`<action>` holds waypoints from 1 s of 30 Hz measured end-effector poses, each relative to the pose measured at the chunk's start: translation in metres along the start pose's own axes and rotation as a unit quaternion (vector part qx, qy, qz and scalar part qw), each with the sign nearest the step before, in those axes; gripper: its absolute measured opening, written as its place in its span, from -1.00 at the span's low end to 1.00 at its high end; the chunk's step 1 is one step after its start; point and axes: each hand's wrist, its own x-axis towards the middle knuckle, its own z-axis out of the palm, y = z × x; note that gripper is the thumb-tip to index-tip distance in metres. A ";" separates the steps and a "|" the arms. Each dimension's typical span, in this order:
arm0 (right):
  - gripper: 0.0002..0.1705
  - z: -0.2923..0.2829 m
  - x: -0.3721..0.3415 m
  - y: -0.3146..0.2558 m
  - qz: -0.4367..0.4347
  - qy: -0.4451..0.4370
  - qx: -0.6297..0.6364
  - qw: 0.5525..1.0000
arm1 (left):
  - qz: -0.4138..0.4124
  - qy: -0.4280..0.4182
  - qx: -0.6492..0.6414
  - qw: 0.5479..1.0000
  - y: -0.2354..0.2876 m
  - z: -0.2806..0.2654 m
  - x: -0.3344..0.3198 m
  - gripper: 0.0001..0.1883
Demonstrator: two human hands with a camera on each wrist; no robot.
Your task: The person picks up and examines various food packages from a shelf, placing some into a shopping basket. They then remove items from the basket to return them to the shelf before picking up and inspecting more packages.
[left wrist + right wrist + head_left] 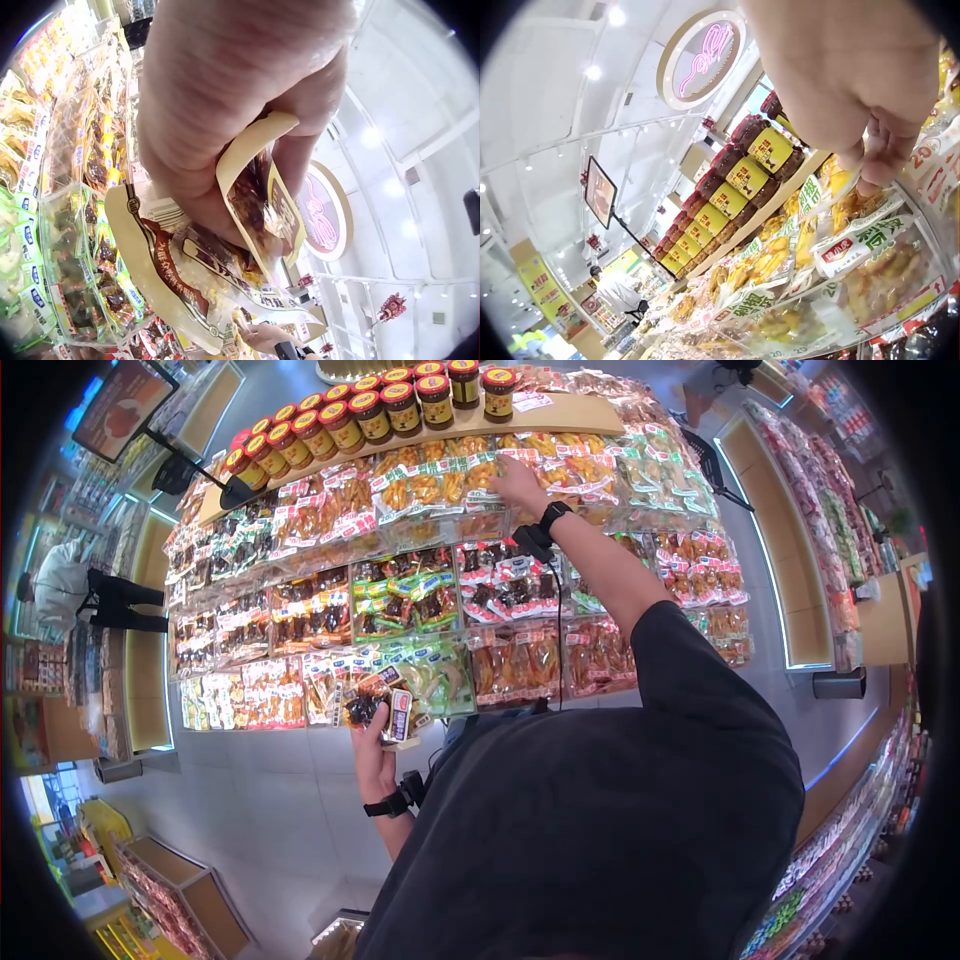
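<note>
Tiered clear plastic bins (410, 536) of packaged food stand below red-lidded jars with yellow labels (372, 422) in a bright shop. At eight o'clock in the head view, your left hand (371, 752) grasps cream-edged food packets with clear windows (401, 706), already clear of the bins. At twelve o'clock, your right hand (518, 484) is at the top tier, its bent fingers right by yellow-filled pouches with white-and-green labels (423, 488); you cannot tell whether they pinch one. No pouch there shows lifted out.
</note>
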 end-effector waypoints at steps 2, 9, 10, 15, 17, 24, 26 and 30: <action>-0.34 0.000 0.000 -0.004 -0.034 0.002 -0.011 0.999 | -0.006 -0.005 0.001 1.000 0.003 -0.001 0.002 -0.46; -0.41 0.010 -0.006 -0.006 -0.157 -0.070 -0.132 0.976 | -0.001 -0.026 0.019 0.999 0.007 -0.012 0.014 -0.52; -0.44 0.016 -0.005 -0.006 -0.200 -0.053 -0.067 0.976 | 0.002 -0.033 0.032 0.999 0.007 -0.012 0.016 -0.57; -0.22 0.014 -0.021 -0.028 -0.216 -0.114 -0.230 0.942 | -0.002 -0.027 0.036 0.999 0.012 -0.008 0.019 -0.58; -0.08 0.017 -0.027 -0.030 -0.237 -0.116 -0.285 0.922 | -0.003 -0.022 0.033 0.999 0.012 -0.007 0.020 -0.58; 0.02 0.027 -0.041 -0.030 -0.221 -0.123 -0.310 0.917 | -0.031 -0.025 0.024 0.999 0.009 -0.005 0.027 -0.56; 0.07 0.029 -0.039 -0.033 -0.169 -0.155 -0.283 0.931 | -0.034 -0.004 0.021 0.999 0.008 -0.004 0.030 -0.55; 0.12 0.029 -0.038 -0.027 -0.150 -0.149 -0.280 0.936 | -0.019 -0.058 0.032 0.998 0.007 0.000 0.035 -0.58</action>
